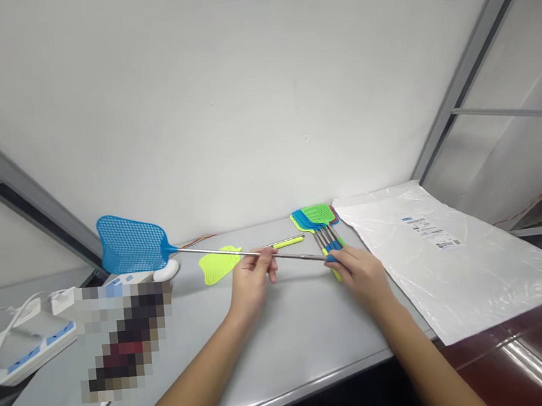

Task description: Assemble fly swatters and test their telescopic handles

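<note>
Bare forearms (202, 365) reach in over the front edge of a smooth grey table (301, 351). Left hand (251, 276) nearly closed, thumb and fingertips pinching the thin metal rod (294, 256) of a blue plastic fly swatter with a perforated head (131, 244). Right hand (358, 271) curled round the handle end, most of that grip hidden. Swatter held crosswise above the table, head out toward the far left corner. Rod looks sectioned: an uneven pull might slip a joint or bend it. A slack left pinch would likely let the head dip onto the rounded white plastic piece (166, 270) or the white power strips with blue panels (43, 349); cannot tell whether it touches anything now. Yellow-green plastic fly swatter (220, 266) lies near the far edge, beyond the left hand; a lowered rod could knock it. Stack of green, blue, yellow and red fly swatters (319, 213), right of middle by the far edge, handles running toward the right hand; a sideways swing may scatter them. Glossy white plastic mailing bag (464, 275) covers the right end and overhangs the front right corner; an outward elbow could drag it down.
</note>
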Demonstrator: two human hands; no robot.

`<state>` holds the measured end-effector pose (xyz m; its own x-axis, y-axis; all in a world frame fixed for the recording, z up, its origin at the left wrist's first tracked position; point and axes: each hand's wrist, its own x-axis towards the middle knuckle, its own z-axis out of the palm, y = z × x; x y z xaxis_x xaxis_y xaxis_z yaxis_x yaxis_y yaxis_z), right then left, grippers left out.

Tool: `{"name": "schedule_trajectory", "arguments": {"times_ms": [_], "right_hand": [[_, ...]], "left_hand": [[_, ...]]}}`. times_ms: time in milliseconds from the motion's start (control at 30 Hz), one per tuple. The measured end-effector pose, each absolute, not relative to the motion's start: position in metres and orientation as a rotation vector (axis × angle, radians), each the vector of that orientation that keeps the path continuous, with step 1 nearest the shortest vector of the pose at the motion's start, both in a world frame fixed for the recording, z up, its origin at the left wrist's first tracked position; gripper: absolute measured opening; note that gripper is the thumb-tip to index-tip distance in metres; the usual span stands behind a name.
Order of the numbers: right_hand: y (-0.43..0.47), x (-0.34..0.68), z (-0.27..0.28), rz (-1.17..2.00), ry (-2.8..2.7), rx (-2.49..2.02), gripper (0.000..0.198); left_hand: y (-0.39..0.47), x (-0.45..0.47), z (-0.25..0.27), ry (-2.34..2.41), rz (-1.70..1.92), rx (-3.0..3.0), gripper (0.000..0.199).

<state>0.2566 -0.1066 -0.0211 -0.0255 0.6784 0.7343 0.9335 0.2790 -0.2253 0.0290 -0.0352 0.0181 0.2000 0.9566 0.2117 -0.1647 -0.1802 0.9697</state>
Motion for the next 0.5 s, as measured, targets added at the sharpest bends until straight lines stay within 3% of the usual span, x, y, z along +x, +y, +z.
{"name": "schedule_trajectory", "arguments": {"times_ms": [500], "right_hand": [[-0.109,0.252,-0.018,-0.335,-1.783,-1.402,0.018]], "left_hand": [[-0.043,0.031,0.023,0.827,1.139,1.476,0.032]]}}
